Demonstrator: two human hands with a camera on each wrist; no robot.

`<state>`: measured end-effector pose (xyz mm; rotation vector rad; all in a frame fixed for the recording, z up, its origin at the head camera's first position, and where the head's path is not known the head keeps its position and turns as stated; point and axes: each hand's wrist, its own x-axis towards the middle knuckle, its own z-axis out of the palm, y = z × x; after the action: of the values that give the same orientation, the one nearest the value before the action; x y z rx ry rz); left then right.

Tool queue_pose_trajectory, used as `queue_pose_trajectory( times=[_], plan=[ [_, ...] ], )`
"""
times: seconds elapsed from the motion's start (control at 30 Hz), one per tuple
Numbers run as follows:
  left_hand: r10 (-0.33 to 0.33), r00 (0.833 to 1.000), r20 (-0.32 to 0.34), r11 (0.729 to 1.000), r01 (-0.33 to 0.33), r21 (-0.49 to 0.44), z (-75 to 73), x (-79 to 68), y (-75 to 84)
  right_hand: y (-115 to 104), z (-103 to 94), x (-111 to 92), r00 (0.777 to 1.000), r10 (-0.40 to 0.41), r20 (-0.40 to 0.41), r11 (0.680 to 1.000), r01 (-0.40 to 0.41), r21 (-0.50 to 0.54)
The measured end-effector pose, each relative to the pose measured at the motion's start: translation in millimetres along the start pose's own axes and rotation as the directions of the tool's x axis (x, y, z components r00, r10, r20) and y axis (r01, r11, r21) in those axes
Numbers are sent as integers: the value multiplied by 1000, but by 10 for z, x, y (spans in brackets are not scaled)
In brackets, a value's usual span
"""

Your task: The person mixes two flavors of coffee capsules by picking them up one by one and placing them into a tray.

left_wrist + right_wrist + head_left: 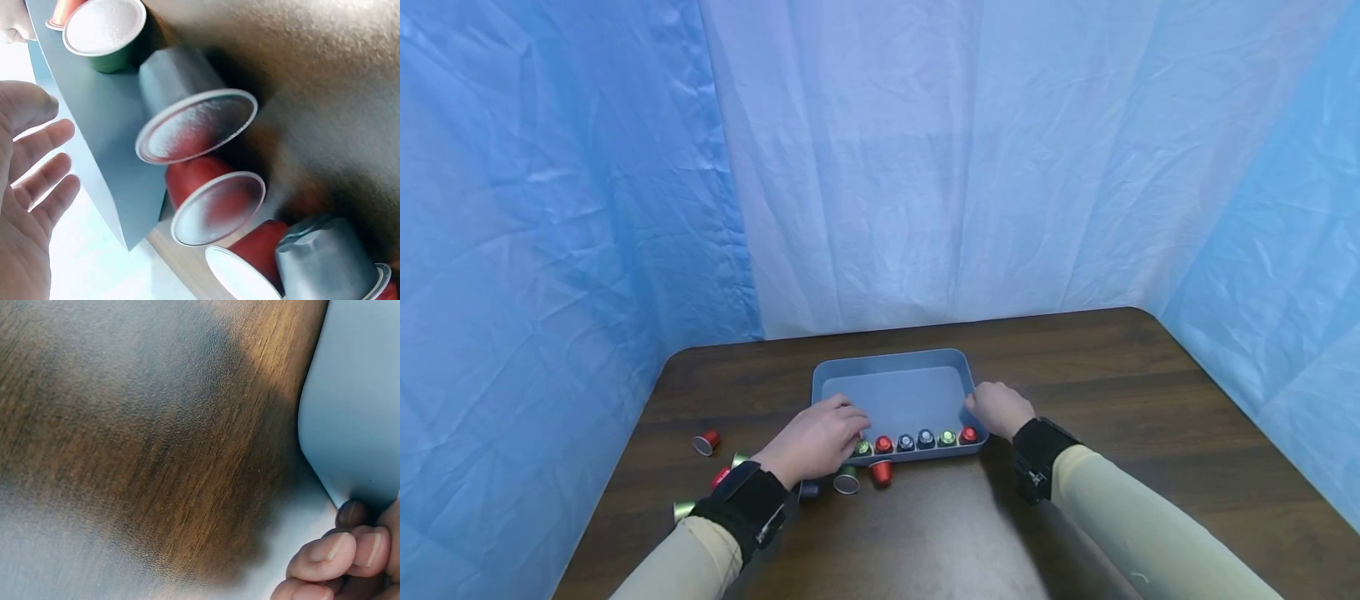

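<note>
Left hand (pixel 818 437) hung over the front left of the blue-grey tray (pixel 891 387), fingers loosely parted – nothing seen in its grasp. Right hand (pixel 1000 408), fingers curled, held the tray's right rim. Six coffee capsules (pixel 926 438) – red, green, dark – stood along the inner front wall. Green capsule (pixel 846 480) and red capsule (pixel 881 473) lay outside, just before the tray, on the wood-grain table (pixel 925 533).

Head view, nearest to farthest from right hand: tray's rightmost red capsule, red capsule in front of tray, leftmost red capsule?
1. Rightmost red capsule, near-right corner of the tray.
2. Front red capsule, just outside the tray.
3. Leftmost red capsule, left side of the table.
</note>
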<state>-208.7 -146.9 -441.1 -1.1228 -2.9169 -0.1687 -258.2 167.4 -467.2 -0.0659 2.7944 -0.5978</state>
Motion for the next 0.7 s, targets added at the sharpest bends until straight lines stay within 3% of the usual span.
queue_pose_trajectory(
  times=[0.23,0.4,0.53,0.7],
  plan=[
    [66,997,-37,998,-65,26,-55,-29,98,-22,-14,-21,1000,5,4,1000,-5,-5],
    [165,985,-43,985,-163,48,-44,-61,152,-37,-25,-39,1000,7,9,1000,-6,-5],
    [253,967,-25,966,-251,59,-23,-80,227,-39,-24,-35,1000,11,11,1000,-11,-5],
    [368,930,-10,927,-366,77,25,-86,320,-46,-26,-46,1000,8,7,1000,-8,-7]
  ],
)
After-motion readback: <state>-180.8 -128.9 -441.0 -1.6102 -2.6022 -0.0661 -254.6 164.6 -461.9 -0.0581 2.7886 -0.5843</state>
